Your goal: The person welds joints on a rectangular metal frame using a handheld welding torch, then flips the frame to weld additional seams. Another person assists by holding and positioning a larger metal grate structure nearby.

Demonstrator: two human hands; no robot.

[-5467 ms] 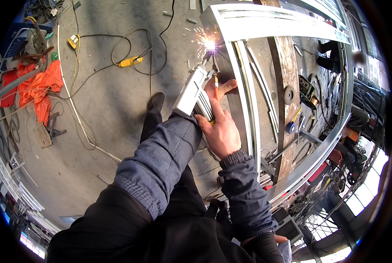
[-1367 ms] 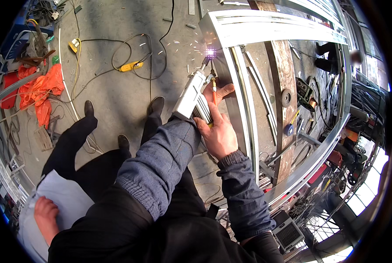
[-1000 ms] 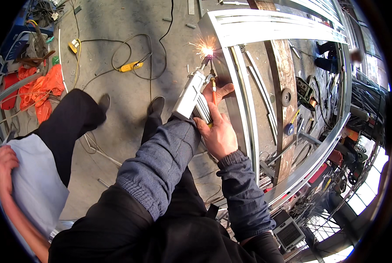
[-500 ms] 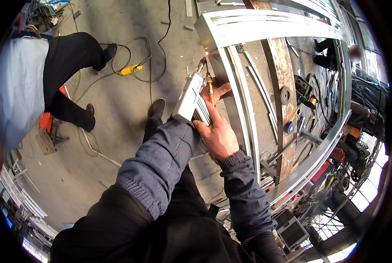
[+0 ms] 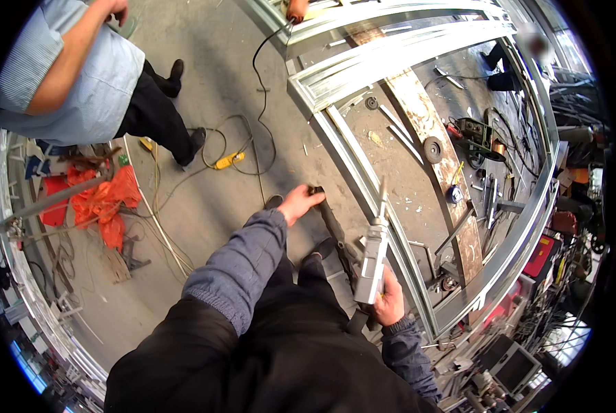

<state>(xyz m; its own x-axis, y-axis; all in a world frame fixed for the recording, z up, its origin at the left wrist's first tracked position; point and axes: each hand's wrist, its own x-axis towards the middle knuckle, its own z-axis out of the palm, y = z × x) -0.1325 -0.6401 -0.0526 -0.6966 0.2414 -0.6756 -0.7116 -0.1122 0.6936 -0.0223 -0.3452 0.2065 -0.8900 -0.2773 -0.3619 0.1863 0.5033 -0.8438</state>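
A boxy white welding gun (image 5: 372,270), slim nozzle (image 5: 383,204) pointing forward, overlaps in view the silvery metal frame (image 5: 352,162); a thick dark cable (image 5: 332,224) slants just left of the frame

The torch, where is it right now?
In the head view, the torch is right of centre, in the person's right hand, pointing up the picture alongside the metal frame's near rail.
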